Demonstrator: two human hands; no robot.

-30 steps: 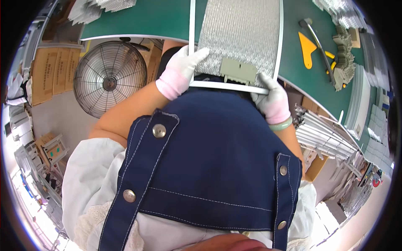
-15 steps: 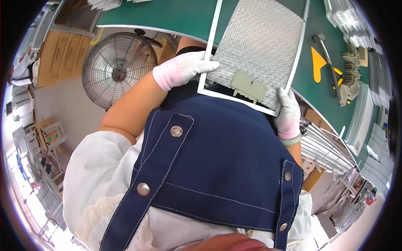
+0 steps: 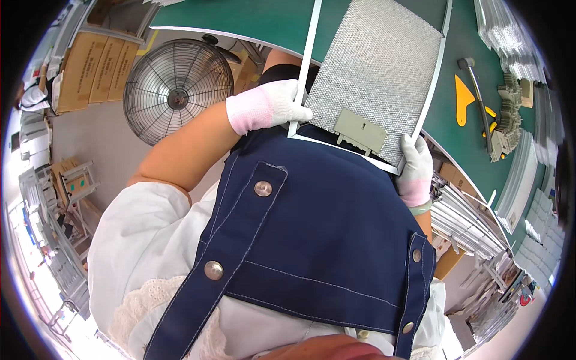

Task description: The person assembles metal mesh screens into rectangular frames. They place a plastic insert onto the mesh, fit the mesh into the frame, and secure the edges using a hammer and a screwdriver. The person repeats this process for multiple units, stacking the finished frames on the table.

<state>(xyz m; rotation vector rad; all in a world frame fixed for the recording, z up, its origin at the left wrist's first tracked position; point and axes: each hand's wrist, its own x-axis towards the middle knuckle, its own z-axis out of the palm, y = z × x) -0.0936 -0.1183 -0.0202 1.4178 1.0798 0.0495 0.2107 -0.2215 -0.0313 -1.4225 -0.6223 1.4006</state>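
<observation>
A white rectangular frame (image 3: 309, 51) rests partly over the table edge, its near end against my apron. My gloved left hand (image 3: 273, 105) grips its left side close to the near corner, thumb on top. At the near right corner my gloved right hand (image 3: 416, 171) is closed round the frame, with some fingers hidden below. Inside the frame lies a silvery metal mesh panel (image 3: 378, 66), set at a slant with dark gaps along its left and near sides. On its near end sits a grey-green plastic plate (image 3: 361, 132) with small prongs.
On the green table (image 3: 240, 21), to the right, lie a yellow scraper (image 3: 462, 99), a hammer (image 3: 478, 99) and a row of grey-green plastic pieces (image 3: 509, 120). Stacked mesh panels (image 3: 510, 33) stand beyond. A floor fan (image 3: 178, 96) and cardboard boxes (image 3: 90, 72) are at left.
The whole view has shifted slightly. Both hands keep their hold on the frame, and the mesh panel and plastic plate stay in nearly the same place within it.
</observation>
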